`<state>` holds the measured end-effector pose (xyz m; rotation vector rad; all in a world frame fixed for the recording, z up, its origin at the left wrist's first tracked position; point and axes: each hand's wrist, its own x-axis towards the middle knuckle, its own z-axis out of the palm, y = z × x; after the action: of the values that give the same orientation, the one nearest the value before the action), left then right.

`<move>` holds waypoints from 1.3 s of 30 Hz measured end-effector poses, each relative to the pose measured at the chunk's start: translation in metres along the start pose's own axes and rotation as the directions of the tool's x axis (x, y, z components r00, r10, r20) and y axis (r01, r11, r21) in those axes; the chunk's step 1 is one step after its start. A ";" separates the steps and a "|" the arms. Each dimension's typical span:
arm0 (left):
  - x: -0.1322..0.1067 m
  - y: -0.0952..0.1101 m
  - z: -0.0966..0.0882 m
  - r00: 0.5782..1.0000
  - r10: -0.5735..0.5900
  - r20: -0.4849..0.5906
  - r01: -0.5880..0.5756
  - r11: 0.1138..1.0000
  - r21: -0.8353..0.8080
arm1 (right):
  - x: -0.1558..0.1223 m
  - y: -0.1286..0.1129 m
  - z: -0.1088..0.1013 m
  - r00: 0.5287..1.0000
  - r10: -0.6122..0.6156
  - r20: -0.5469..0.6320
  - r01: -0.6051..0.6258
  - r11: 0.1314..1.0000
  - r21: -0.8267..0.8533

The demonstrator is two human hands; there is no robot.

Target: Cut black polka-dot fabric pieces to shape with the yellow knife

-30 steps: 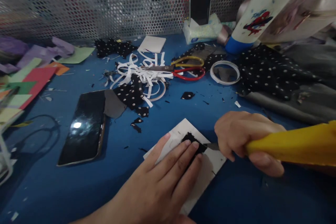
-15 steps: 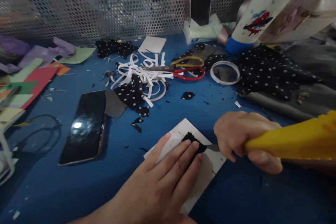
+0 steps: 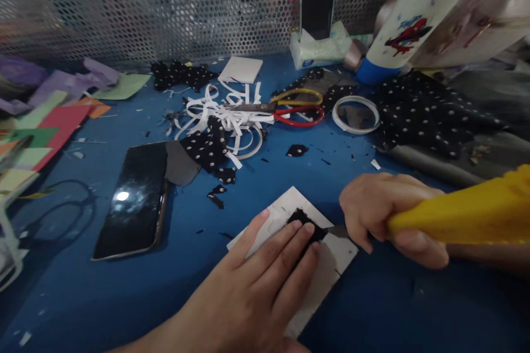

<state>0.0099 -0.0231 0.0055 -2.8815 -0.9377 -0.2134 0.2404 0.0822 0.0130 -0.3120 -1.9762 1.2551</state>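
My left hand (image 3: 260, 281) lies flat, fingers stretched out, over a black piece (image 3: 301, 217) on a white card (image 3: 293, 198). The fingertips press on the black piece and cover much of it. In my closed right hand (image 3: 376, 212) is a knife with a thick yellow handle (image 3: 467, 214). Its short grey blade (image 3: 337, 230) points left and touches the card close to the black piece's right edge; whether the tip is in the material I cannot tell.
A phone (image 3: 132, 204) lies at left. Scissors (image 3: 296, 107) rest on white paper strips (image 3: 223, 110) beyond the card. A tape roll (image 3: 356, 115), black dotted fabric (image 3: 430, 110) and a bottle (image 3: 418, 27) occupy the right back. Coloured paper (image 3: 62, 127) is at far left.
My right hand has moved slightly right with the knife, and the yellow handle sits a little higher. My left hand and the card have stayed in place.
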 end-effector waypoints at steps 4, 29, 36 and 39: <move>0.000 0.000 0.000 1.000 0.006 -0.006 -0.006 1.000 0.001 | 0.001 0.001 -0.001 0.999 0.012 0.042 -0.011 0.999 -0.037; 0.001 0.000 -0.002 1.000 -0.008 0.029 0.008 1.000 -0.009 | 0.000 0.002 -0.001 0.999 0.031 0.022 -0.031 0.999 0.008; -0.002 0.002 0.001 1.000 -0.006 -0.006 0.006 1.000 -0.001 | -0.002 0.002 -0.003 0.998 0.040 0.041 -0.040 0.999 0.007; -0.001 0.001 0.001 1.000 -0.014 0.002 0.014 1.000 -0.004 | -0.001 0.002 -0.003 0.999 0.013 0.043 -0.013 1.000 0.009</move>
<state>0.0098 -0.0249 0.0046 -2.8795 -0.9595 -0.2142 0.2426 0.0844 0.0117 -0.2960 -2.0075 1.2885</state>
